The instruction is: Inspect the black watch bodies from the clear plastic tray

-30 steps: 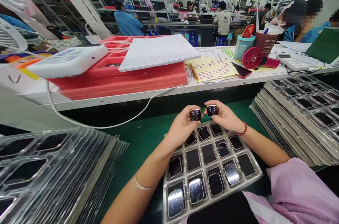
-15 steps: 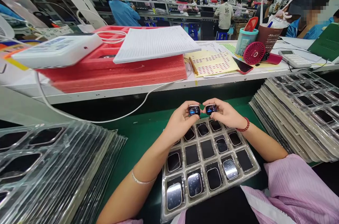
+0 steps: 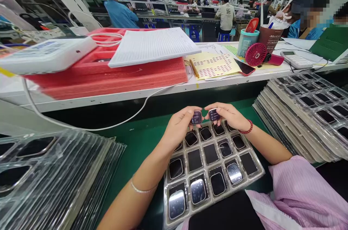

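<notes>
The left hand [image 3: 176, 126] grasped a small rounded-square watch body with a dark, lit screen and metallic rim [image 3: 197, 117]; the right hand [image 3: 230, 116] pinched a matching lit watch body [image 3: 213, 114]. The pair sat side by side, narrowly apart, over the far side of a clear plastic compartmented tray [image 3: 206, 167], whose two bare-looking middle pockets lay nearer the left hand, toward the person.

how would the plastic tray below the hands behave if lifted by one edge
The plastic tray would probably flex a little, as its walls look thin. Tilting might make the watches slide, since gaps show beside some. It looks shiny, so perhaps slippery.
</notes>
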{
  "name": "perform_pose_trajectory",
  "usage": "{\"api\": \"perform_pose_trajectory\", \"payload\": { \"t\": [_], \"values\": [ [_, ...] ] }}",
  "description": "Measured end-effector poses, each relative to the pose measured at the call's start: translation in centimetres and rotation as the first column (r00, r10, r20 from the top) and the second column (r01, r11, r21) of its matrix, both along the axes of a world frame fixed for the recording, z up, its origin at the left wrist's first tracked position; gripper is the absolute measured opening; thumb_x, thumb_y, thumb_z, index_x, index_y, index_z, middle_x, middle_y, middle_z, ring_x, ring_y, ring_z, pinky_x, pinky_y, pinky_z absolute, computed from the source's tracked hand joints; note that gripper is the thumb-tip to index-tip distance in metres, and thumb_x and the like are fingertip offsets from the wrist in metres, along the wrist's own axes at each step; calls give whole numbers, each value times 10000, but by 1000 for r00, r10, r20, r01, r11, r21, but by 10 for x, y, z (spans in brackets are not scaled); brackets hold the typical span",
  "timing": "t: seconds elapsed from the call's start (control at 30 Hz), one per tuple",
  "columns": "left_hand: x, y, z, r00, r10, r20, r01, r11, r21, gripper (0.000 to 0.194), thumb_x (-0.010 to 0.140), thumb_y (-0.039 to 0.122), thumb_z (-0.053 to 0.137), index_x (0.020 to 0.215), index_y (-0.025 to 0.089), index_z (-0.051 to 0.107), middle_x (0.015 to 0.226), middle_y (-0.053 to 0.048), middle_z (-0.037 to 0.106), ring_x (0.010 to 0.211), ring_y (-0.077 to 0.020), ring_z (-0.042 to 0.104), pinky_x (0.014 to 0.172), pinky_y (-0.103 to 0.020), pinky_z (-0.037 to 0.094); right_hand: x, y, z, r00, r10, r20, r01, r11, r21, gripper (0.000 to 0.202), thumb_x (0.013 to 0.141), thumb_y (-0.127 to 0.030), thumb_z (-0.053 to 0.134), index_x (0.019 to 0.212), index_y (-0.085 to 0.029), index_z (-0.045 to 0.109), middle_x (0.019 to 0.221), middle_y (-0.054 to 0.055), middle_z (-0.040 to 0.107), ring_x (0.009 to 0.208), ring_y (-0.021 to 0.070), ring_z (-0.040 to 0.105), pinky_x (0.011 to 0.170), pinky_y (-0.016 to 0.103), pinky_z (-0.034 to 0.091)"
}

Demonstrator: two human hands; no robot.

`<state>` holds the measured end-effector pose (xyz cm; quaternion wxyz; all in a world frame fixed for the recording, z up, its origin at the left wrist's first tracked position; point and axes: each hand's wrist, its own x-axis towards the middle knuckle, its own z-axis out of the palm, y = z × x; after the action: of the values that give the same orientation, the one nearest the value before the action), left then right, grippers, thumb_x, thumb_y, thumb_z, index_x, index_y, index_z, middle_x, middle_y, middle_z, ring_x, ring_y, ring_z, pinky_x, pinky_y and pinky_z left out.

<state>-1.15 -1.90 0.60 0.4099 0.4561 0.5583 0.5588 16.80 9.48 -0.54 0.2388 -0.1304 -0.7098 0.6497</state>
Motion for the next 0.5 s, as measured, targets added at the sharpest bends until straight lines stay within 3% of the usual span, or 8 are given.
{"api": "perform_pose_trajectory", "payload": {
  "t": [0.1, 0.17, 0.27, 0.37, 0.5],
  "values": [
    [-1, -1, 2, 1000, -13, 12, 13, 1000, 23, 594, 754, 411, 743, 1271, 171, 574, 928, -59, 721, 711, -163, 669, 558, -229, 462, -1, -1, 1, 999, -11, -37, 12, 1000, 26, 444, 831, -248, 658, 1258, -177, 560, 1028, 69, 695, 727, 123, 621, 578, 206, 549],
    [-2, -1, 2, 1000, -31, -3, 31, 999, 18, 618, 712, 341, 777, 1272, 175, 576, 941, -60, 726, 736, -167, 677, 576, -226, 473, -1, -1, 1, 999, -33, -33, 34, 998, 45, 459, 783, -200, 688, 1225, -184, 564, 1011, 58, 694, 699, 115, 611, 551, 192, 533],
    [-3, 0, 1, 999, -38, -6, 38, 999, 2, 434, 821, 465, 652, 1104, 136, 664, 875, -80, 727, 661, -167, 673, 513, -229, 445, -1, 0, 0, 999, -35, -19, 35, 999, 6, 294, 887, -331, 614, 1124, -159, 599, 912, 57, 697, 569, 93, 595, 481, 185, 492],
    [-3, 1, 1, 999, -36, 3, 36, 999, 12, 456, 853, 476, 596, 1141, 127, 652, 907, -86, 726, 681, -172, 682, 510, -230, 451, 0, 1, 0, 998, -32, -51, 31, 999, -25, 343, 943, -428, 534, 1124, -146, 606, 916, 74, 698, 591, 104, 632, 491, 189, 507],
    [-3, 0, 3, 998, -52, -24, 53, 998, 23, 521, 730, 253, 701, 1230, 153, 592, 985, -66, 723, 804, -177, 688, 669, -257, 536, 0, -1, 0, 997, -54, -51, 55, 998, 17, 419, 814, -200, 629, 1227, -179, 557, 1041, 62, 680, 686, 100, 639, 582, 198, 552]
  ]
}}
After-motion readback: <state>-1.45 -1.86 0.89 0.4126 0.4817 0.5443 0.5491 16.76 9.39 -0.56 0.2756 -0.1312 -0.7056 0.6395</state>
